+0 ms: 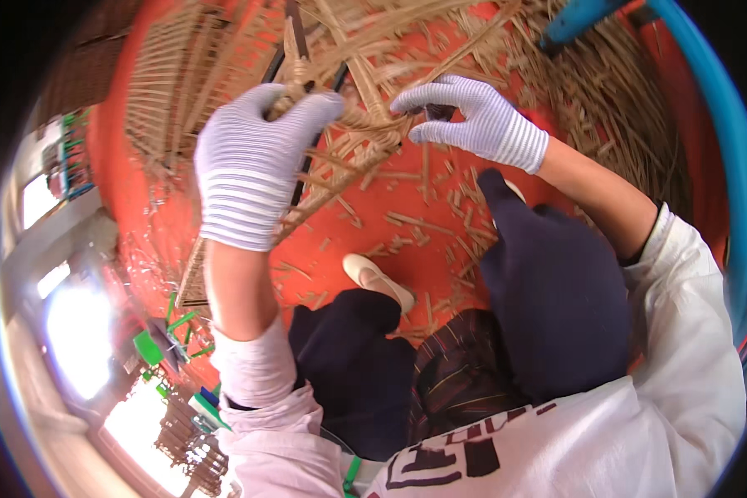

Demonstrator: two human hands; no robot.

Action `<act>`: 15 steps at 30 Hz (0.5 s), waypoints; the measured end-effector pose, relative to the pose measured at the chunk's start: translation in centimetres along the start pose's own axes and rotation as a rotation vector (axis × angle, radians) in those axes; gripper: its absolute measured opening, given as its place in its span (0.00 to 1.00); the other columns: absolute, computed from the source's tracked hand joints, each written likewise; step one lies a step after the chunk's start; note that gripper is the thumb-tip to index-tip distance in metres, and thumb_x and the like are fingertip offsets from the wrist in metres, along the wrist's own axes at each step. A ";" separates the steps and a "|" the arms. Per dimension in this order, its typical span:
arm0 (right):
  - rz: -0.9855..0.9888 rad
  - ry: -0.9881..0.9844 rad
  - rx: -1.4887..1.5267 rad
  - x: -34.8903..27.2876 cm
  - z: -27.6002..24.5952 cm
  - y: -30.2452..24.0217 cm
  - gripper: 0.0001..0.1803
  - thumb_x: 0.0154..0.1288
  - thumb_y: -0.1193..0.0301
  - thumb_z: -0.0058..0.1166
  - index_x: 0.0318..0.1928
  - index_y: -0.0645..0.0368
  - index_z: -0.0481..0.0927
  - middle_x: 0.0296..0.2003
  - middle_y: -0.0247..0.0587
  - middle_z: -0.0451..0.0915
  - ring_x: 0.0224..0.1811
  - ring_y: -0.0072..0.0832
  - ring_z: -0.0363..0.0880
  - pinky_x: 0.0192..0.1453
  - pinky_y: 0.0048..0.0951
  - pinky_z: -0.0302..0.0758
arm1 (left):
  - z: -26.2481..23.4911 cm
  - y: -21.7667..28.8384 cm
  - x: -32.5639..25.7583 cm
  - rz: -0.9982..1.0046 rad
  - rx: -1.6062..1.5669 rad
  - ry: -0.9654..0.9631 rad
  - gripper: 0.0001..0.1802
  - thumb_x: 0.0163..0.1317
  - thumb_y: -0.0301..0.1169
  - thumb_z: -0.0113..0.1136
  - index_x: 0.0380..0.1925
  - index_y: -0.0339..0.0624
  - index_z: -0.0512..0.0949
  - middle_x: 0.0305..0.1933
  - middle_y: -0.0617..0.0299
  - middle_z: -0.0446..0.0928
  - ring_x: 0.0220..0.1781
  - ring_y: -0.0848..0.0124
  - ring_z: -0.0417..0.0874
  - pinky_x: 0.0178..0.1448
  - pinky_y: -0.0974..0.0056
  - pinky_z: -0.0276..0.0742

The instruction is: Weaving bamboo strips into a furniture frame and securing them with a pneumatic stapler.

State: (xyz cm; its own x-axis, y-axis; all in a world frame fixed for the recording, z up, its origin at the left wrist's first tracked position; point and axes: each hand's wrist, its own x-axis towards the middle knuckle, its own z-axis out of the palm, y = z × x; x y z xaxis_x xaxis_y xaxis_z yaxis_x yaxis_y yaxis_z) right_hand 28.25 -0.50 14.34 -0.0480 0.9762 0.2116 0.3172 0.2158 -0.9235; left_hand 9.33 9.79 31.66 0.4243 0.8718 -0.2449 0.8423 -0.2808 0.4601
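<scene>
My left hand (249, 162), in a white striped glove, grips a woven rattan strand wrapped on a dark metal frame (295, 41). My right hand (473, 116), gloved the same way, pinches a flat rattan strip (373, 137) where it meets the weave, with a small dark object under its fingers. The partly woven rattan piece (191, 75) stretches up and to the left of both hands. My knees in dark trousers and one pale shoe (378, 280) show below the hands.
Cut rattan bits (427, 224) litter the orange floor (390, 191). Loose rattan strands (606, 91) are piled at the upper right beside a blue curved tube (722, 141). Green tools (162, 340) lie at the lower left.
</scene>
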 end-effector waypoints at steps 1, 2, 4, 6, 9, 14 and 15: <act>-0.010 -0.012 0.010 0.9 -1.6 -2.7 0.22 0.59 0.66 0.69 0.54 0.54 0.82 0.44 0.34 0.81 0.41 0.22 0.78 0.46 0.25 0.77 | -2.8 1.4 -0.3 0.013 -0.112 -0.011 0.17 0.57 0.42 0.68 0.31 0.37 0.84 0.26 0.67 0.76 0.31 0.79 0.70 0.40 0.69 0.67; -0.078 0.004 -0.005 2.1 -2.5 -6.1 0.21 0.56 0.67 0.71 0.51 0.54 0.83 0.44 0.33 0.81 0.40 0.22 0.78 0.46 0.24 0.77 | -6.2 2.5 -0.6 -0.051 -0.088 -0.027 0.15 0.57 0.41 0.67 0.31 0.38 0.84 0.28 0.69 0.76 0.34 0.79 0.70 0.42 0.70 0.66; -0.253 0.026 0.067 3.8 -2.9 -12.9 0.20 0.56 0.59 0.71 0.48 0.52 0.84 0.39 0.38 0.82 0.36 0.27 0.80 0.43 0.28 0.77 | -11.6 4.0 -3.2 0.037 -0.118 -0.017 0.16 0.57 0.41 0.67 0.32 0.37 0.84 0.28 0.69 0.76 0.34 0.79 0.71 0.42 0.70 0.66; -0.303 0.032 0.064 3.3 -3.1 -19.3 0.20 0.57 0.60 0.71 0.46 0.55 0.84 0.37 0.39 0.82 0.40 0.29 0.82 0.45 0.29 0.79 | -15.1 5.0 -6.4 0.084 -0.217 -0.068 0.18 0.58 0.42 0.67 0.33 0.36 0.83 0.30 0.69 0.77 0.35 0.78 0.73 0.43 0.70 0.67; -0.195 -0.043 -0.027 0.9 -4.4 -26.7 0.20 0.56 0.61 0.71 0.45 0.57 0.83 0.35 0.39 0.82 0.38 0.28 0.81 0.44 0.28 0.78 | -18.9 6.5 -11.0 0.141 -0.235 -0.071 0.19 0.58 0.43 0.67 0.34 0.35 0.83 0.31 0.69 0.77 0.35 0.79 0.73 0.44 0.70 0.67; -0.355 0.126 -0.050 -6.0 -3.7 -34.2 0.22 0.52 0.64 0.73 0.44 0.59 0.82 0.35 0.38 0.80 0.34 0.30 0.80 0.42 0.30 0.78 | -21.8 7.8 -18.4 0.257 -0.301 -0.071 0.20 0.60 0.48 0.65 0.34 0.40 0.84 0.30 0.71 0.76 0.37 0.80 0.73 0.43 0.71 0.66; -0.370 0.111 -0.055 -7.4 -3.1 -35.4 0.22 0.52 0.64 0.73 0.44 0.59 0.82 0.35 0.38 0.80 0.34 0.30 0.80 0.42 0.30 0.78 | -22.1 7.9 -19.7 0.232 -0.305 -0.045 0.20 0.60 0.48 0.65 0.34 0.40 0.84 0.30 0.71 0.76 0.37 0.80 0.73 0.43 0.71 0.66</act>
State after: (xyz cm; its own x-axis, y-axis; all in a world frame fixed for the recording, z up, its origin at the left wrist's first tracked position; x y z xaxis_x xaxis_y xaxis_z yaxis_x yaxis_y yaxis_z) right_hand 20.38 -15.43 46.44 -0.0666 0.8235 0.5634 0.3485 0.5483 -0.7602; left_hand 0.33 -0.72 58.94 0.6121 0.7786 -0.1383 0.5874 -0.3305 0.7387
